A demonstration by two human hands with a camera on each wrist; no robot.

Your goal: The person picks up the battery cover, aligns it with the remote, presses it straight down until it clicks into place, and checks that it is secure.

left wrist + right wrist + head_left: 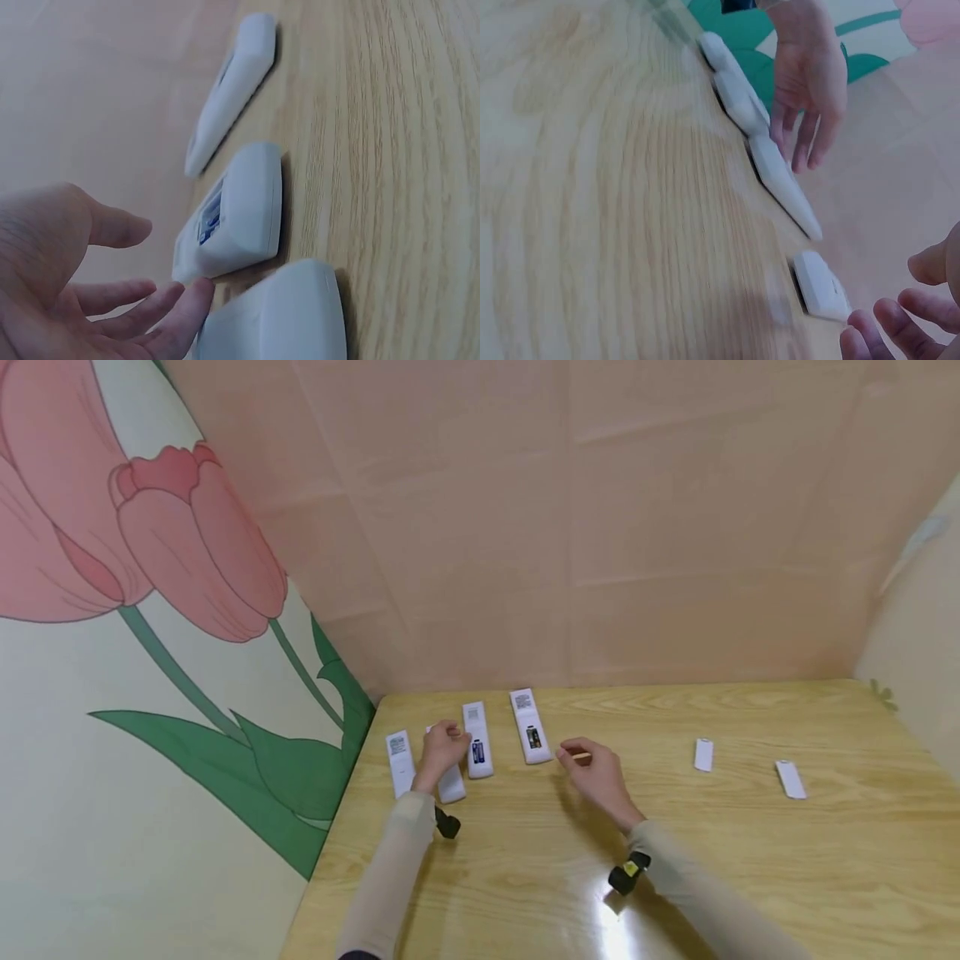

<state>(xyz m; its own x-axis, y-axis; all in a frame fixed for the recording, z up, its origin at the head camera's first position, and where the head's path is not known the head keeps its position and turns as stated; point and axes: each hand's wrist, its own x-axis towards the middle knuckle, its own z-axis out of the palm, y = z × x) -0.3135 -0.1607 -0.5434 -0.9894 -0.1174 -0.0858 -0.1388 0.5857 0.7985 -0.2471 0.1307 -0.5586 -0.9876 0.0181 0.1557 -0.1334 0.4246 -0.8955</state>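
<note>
Four white remote controls lie back side up in a row. My left hand (444,750) is over the second remote (452,787), partly hiding it; thumb and fingers stand apart with nothing between them. Blue batteries show in the bare compartment of the third remote (472,718), which is right by the left fingertips (196,296). The fourth remote (521,703) also has an uncovered compartment, with dark batteries inside. Close to its near right corner is my right hand (600,777), its fingers loosely bent and holding nothing. At the left end, the first remote (401,768) has its back closed.
Two small white battery covers, one (703,755) nearer the remotes and another (791,779) farther right, lie on the wooden table (525,877). A tulip-patterned wall (187,693) borders the left side, and a pinkish-brown sheet (600,527) hangs behind.
</note>
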